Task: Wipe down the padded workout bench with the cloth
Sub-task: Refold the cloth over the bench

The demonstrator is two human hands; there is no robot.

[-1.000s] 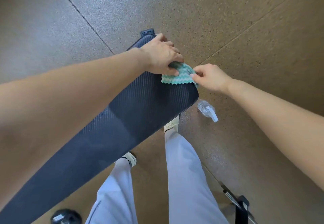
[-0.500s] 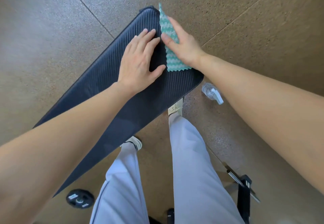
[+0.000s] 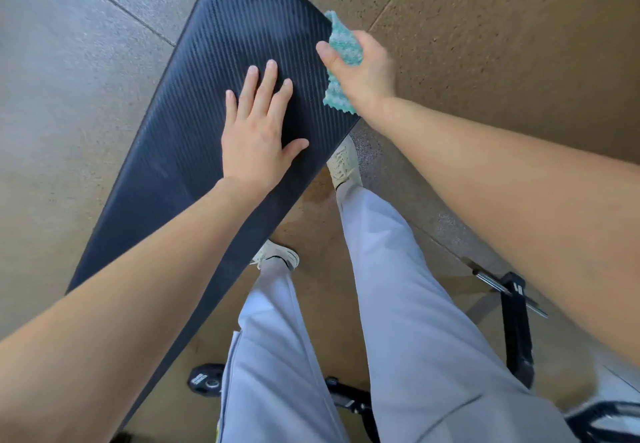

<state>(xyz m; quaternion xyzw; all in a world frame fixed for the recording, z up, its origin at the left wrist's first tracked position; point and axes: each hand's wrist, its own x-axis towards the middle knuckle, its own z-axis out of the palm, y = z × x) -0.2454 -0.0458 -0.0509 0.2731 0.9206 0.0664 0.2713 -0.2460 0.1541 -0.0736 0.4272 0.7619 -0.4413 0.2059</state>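
The padded workout bench (image 3: 214,71) is a long black ribbed pad running from upper centre down to the lower left. My left hand (image 3: 258,137) lies flat on its top, fingers spread, holding nothing. My right hand (image 3: 360,71) grips the green and white cloth (image 3: 341,42) over the bench's right edge, thumb on the pad. One end of the cloth sticks out above the hand, and a corner (image 3: 337,101) shows below the palm.
Speckled brown floor tiles surround the bench. My legs in grey trousers and white shoes (image 3: 341,163) stand just right of the pad. A black metal frame with a steel bar (image 3: 512,307) sits lower right. A small weight plate (image 3: 204,378) lies on the floor at the bottom.
My right hand has slid the cloth from the pad's top to its right edge and curled around it. The view moved closer; the spray bottle is now out of sight.
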